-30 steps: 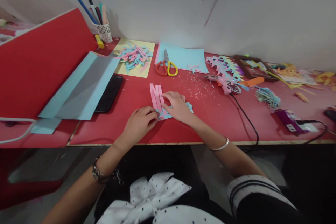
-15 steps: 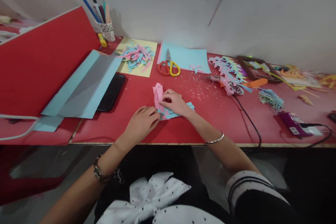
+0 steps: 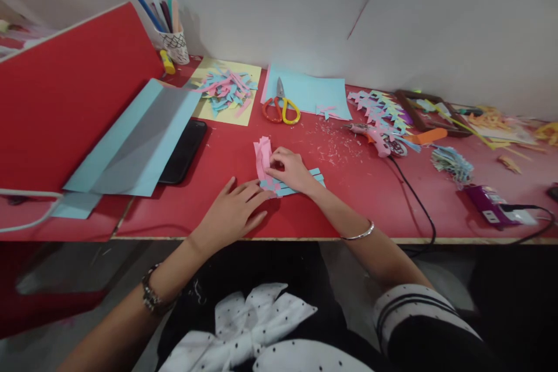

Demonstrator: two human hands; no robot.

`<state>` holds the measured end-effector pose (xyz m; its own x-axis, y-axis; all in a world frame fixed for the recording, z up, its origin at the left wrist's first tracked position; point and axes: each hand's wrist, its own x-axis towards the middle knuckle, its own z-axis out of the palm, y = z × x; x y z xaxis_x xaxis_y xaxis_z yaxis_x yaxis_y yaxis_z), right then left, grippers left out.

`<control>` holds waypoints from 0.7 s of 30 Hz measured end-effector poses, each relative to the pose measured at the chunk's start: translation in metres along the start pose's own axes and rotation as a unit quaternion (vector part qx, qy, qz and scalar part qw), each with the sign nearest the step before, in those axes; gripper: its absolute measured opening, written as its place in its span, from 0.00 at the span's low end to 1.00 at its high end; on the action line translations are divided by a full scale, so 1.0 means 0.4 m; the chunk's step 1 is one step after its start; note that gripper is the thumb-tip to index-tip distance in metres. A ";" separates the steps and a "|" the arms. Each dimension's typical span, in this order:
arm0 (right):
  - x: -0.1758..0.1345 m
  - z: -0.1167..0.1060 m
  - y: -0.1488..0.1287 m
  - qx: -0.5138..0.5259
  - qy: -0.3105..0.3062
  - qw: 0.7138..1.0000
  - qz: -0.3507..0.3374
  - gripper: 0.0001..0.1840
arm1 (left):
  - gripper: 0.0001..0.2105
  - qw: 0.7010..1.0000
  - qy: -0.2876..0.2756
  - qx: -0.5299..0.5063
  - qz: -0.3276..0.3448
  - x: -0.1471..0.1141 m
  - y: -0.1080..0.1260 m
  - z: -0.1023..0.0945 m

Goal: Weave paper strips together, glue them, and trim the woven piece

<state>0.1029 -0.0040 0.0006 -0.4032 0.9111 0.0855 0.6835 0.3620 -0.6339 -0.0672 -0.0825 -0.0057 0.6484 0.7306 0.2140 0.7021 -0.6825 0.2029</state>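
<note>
Woven pink paper strips (image 3: 262,157) stand away from me on the red table, crossing light blue paper strips (image 3: 317,175) that run off to the right. My right hand (image 3: 290,170) is closed in a pinch at the right edge of the pink strips, its wrist side lying over the blue ones and hiding part of them. My left hand (image 3: 233,206) lies flat with fingers spread, fingertips touching the left end of the blue strips where they meet the pink.
Scissors (image 3: 281,109) lie beyond the strips by blue sheets (image 3: 314,90). A pile of cut paper strips (image 3: 229,90) rests on yellow paper. To the right are a glue gun (image 3: 375,136) and purple power socket (image 3: 488,206); a phone (image 3: 183,151) lies left.
My left hand's fingers have spread and its thumb has moved away from the strips toward me. My right hand stays at the pink strips.
</note>
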 end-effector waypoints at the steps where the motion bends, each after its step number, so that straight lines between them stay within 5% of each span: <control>1: -0.001 -0.001 0.000 0.000 0.001 1.000 -0.003 0.08 | 0.15 1.000 -0.006 0.005 -0.001 -0.001 0.001 -0.002; 12: 0.000 0.000 0.008 0.008 0.006 1.000 -0.018 0.06 | 0.18 0.999 -0.015 0.039 0.030 -0.004 -0.005 -0.002; 17: -0.032 -0.041 0.012 0.043 0.026 0.996 -0.067 0.08 | 0.19 0.998 -0.015 0.045 0.035 -0.003 -0.007 -0.002; 21: -0.077 -0.070 0.012 -0.004 -0.093 0.988 -0.127 0.11 | 0.19 0.998 -0.012 0.045 0.040 -0.002 -0.010 -0.001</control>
<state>0.1355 -0.0247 0.0165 -0.6666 0.7390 0.0976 0.5501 0.5760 -0.6046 -0.0707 -0.0804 -0.0064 0.7088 0.6754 0.2035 0.6712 -0.7345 0.1001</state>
